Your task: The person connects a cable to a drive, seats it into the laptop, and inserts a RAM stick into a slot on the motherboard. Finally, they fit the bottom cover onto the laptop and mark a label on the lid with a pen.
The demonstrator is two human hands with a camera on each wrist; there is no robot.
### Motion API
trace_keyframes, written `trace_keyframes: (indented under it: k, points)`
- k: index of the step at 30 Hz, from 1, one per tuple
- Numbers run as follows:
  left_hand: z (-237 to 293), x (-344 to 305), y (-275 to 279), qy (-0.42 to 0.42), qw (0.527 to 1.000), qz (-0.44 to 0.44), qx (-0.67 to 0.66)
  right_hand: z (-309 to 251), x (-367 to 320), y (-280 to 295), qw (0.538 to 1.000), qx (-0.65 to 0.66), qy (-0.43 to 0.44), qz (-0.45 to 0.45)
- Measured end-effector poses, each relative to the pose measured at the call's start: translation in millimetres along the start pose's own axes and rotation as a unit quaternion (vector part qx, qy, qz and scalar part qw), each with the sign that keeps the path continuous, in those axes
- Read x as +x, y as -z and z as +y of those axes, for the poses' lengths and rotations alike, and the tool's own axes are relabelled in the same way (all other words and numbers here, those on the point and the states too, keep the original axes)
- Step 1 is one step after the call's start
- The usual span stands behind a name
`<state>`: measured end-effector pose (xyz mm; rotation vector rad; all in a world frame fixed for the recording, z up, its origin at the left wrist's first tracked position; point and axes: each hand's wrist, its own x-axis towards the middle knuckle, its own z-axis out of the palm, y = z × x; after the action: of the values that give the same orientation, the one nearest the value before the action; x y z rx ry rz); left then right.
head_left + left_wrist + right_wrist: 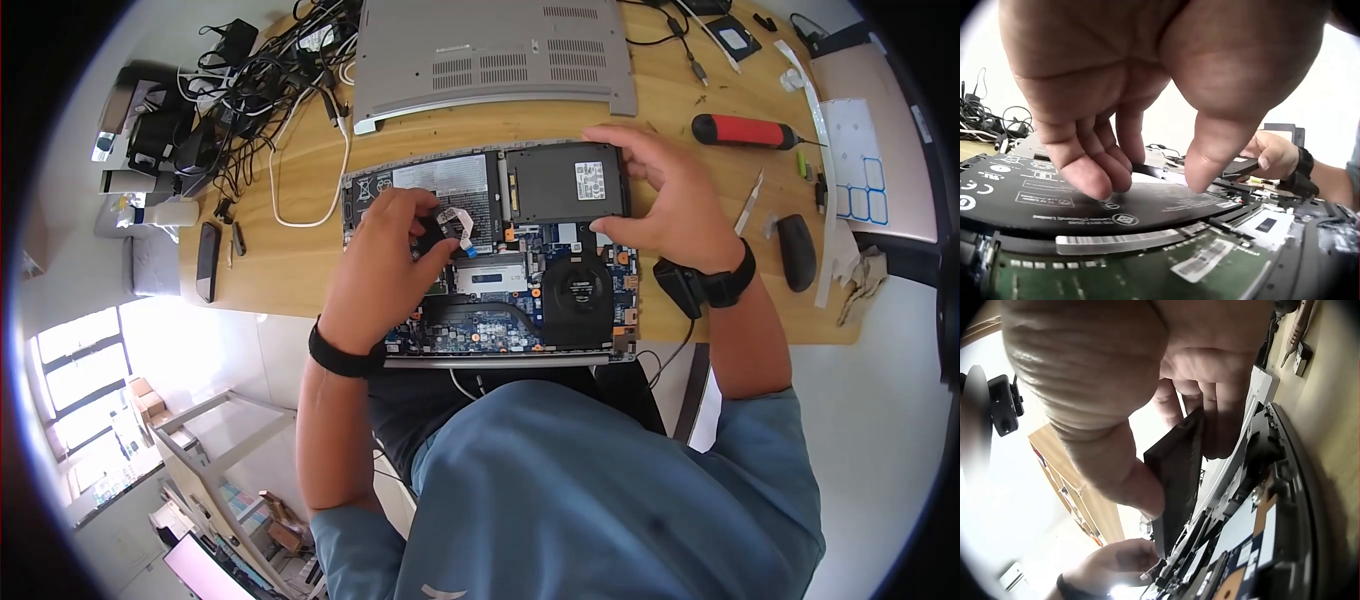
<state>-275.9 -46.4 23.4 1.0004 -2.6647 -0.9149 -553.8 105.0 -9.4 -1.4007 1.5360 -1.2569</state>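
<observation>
An opened laptop base (485,330) lies on the table, its battery (1041,194) at the upper left. My right hand (675,200) grips a black 2.5-inch drive (548,188) by its outer edge, thumb on one side and fingers on the other. In the right wrist view the drive (1175,481) is tilted up above the base. My left hand (378,265) is over the battery's right part, thumb and fingers around a white ribbon cable (464,222) with a blue tab; the exact contact is partly hidden. The fan (580,290) sits below the drive.
The grey bottom cover (490,50) lies beyond the base. To the right are a red screwdriver (745,131), a black mouse (797,252) and tweezers (749,203). Tangled cables (245,110) and a phone (208,262) are at the left.
</observation>
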Motion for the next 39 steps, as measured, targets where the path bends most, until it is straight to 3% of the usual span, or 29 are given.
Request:
trace_keyframes:
  k: [5,7,10,16,39]
  points:
    - [15.2,-14.2,-4.2,0.023,0.995,0.007,-0.101,0.1,-1.4,-0.1,0.998,0.056,0.016,-0.022]
    - [17.7,-21.5,-10.1,0.032,0.956,0.010,-0.291,-3.1,-2.1,0.2,0.987,0.149,0.013,-0.058]
    - [23.1,-31.5,-11.5,0.029,0.923,0.020,-0.382,-6.7,-3.1,-0.3,0.984,0.161,0.045,-0.067]
    - [29.9,-41.1,-16.2,0.025,0.893,0.014,-0.450,-11.8,-6.7,-6.6,0.978,0.150,0.117,-0.080]
    - [31.6,-45.2,-21.1,0.021,0.911,0.035,-0.411,-17.4,-11.6,-10.9,0.990,0.059,0.120,-0.041]
